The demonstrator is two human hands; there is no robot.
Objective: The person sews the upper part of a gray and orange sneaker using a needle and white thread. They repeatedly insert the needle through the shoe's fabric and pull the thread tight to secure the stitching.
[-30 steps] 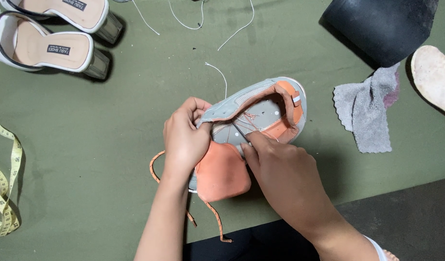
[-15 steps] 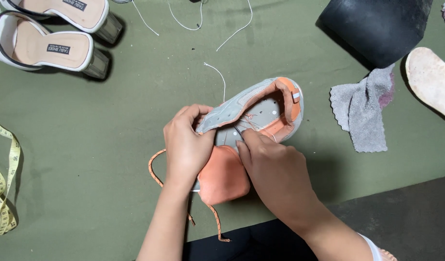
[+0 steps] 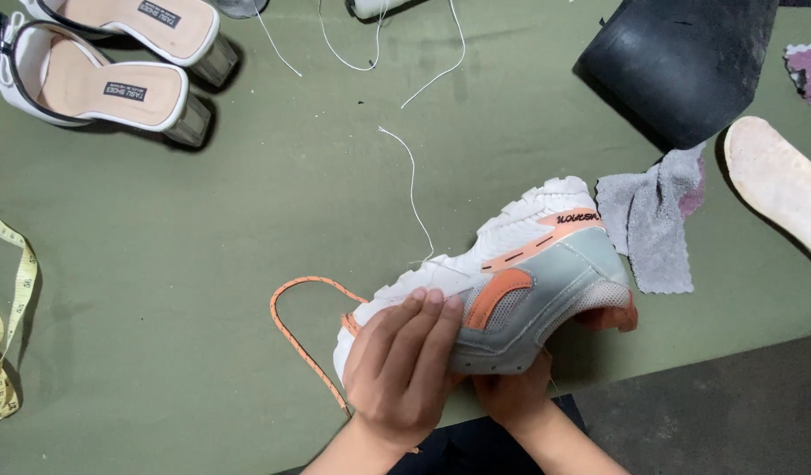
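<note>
Lying on its side low in the frame's centre, the sneaker [image 3: 511,290] is gripped by the left hand [image 3: 403,369] over its toe and the right hand [image 3: 511,398] curled beneath, whose grasp is mostly hidden; the trailing white thread [image 3: 411,189] could be snagged by the loose orange lace [image 3: 301,339]

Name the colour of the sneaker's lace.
Orange lace, seen in the head view.

Right hand [image 3: 511,400] mostly hidden under the sneaker [image 3: 511,290]; grip can't be told. Left hand [image 3: 401,365] covers the sneaker's toe. Sandals [image 3: 115,62], tape measure [image 3: 5,325], black sheet [image 3: 687,62], insole [image 3: 779,189] cut by edges.
</note>
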